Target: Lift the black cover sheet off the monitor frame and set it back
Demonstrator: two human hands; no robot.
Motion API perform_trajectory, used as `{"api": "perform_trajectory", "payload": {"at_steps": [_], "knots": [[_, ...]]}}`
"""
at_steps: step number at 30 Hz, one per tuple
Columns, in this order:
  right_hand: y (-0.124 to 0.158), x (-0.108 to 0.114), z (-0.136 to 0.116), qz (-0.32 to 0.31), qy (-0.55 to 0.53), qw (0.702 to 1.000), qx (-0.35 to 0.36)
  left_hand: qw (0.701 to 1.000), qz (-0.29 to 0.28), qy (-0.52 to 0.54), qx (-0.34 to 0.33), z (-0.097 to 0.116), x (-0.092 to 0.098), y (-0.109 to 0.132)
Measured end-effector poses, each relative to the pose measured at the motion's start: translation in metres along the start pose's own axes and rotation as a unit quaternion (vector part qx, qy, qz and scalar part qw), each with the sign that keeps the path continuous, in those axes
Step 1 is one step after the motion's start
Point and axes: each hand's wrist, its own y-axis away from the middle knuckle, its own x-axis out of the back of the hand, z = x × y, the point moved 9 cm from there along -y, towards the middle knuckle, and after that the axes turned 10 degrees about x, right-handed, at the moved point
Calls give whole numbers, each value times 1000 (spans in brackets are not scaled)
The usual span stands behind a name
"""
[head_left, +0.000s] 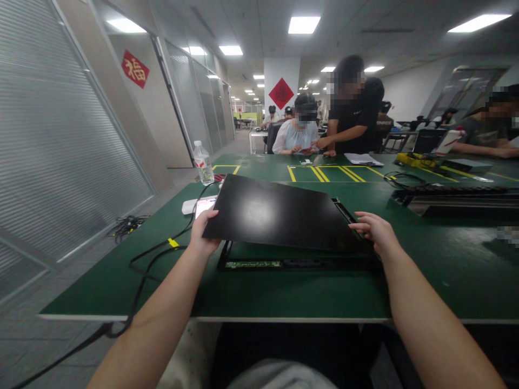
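A flat black panel [279, 213], glossy with a light reflected in it, is tilted above the green table with its left end raised. My left hand [204, 232] grips that end, thumb on top and the other fingers beneath. Under the panel lies a thin black frame [314, 264] with a green circuit strip [252, 265] along its near side. My right hand [376, 231] is at the right side of the frame, fingers stretched out and apart beside its edge. The panel hides most of the frame, and whether the right fingertips touch it is unclear.
A black cable [148, 265] with a yellow tag crosses the table's left side. Behind my left hand are a lit phone [205, 205] and a water bottle [203, 163]. Long dark metal parts [462, 202] lie right. Two people [352, 116] are across the table.
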Motion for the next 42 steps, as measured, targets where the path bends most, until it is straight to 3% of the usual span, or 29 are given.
{"api": "perform_trajectory", "payload": {"at_steps": [6, 11, 16, 32, 42], "knots": [[-1, 7, -5, 36, 34, 997, 54, 999, 13, -27, 16, -8, 0, 0], [-10, 24, 2, 59, 100, 990, 78, 995, -40, -89, 14, -16, -11, -1], [-16, 32, 7, 62, 159, 982, 87, 991, -58, -120, 25, -24, -8, -7], [-16, 38, -2, 57, 330, 939, 71, 989, -65, -121, 53, -38, -1, -18], [-11, 30, -11, 42, 397, 913, 87, 988, -55, -123, 73, -44, 11, -29]]}}
